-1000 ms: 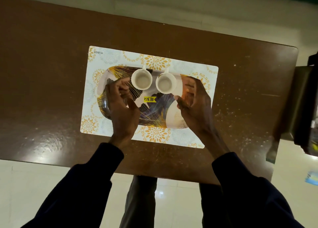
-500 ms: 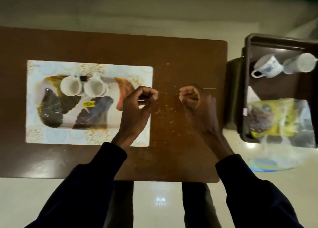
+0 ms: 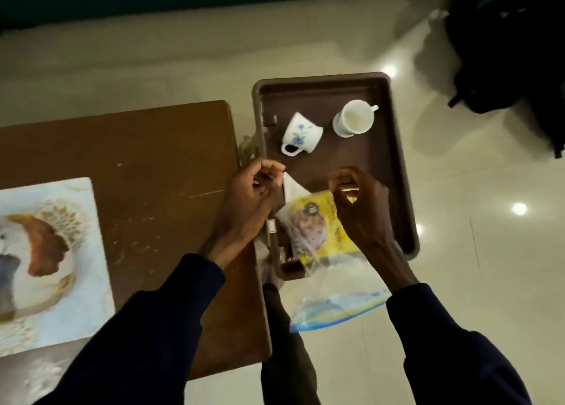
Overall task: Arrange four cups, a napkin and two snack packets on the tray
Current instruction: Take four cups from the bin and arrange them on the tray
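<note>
A brown plastic bin [image 3: 321, 79] stands to the right of the table. It holds a flower-printed cup [image 3: 301, 135] on its side, an upright white cup [image 3: 354, 121], a white napkin [image 3: 292, 186] and a yellow snack packet [image 3: 318, 221] inside a clear plastic bag [image 3: 333, 294]. My left hand [image 3: 253, 196] hovers at the bin's left wall beside the napkin, fingers curled in, holding nothing. My right hand [image 3: 357, 202] hangs over the yellow packet, thumb and fingers curled together, also holding nothing. The patterned tray [image 3: 36, 245] shows partly at the left edge.
The tray lies on a pale placemat [image 3: 79, 313] on the brown table [image 3: 153, 154]. The plastic bag spills over the bin's near wall. A dark bag [image 3: 504, 53] sits on the glossy floor at the upper right.
My view has swung right, from the tray with two cups to the brown bin. Both hands left the tray and moved right, now over the bin.
</note>
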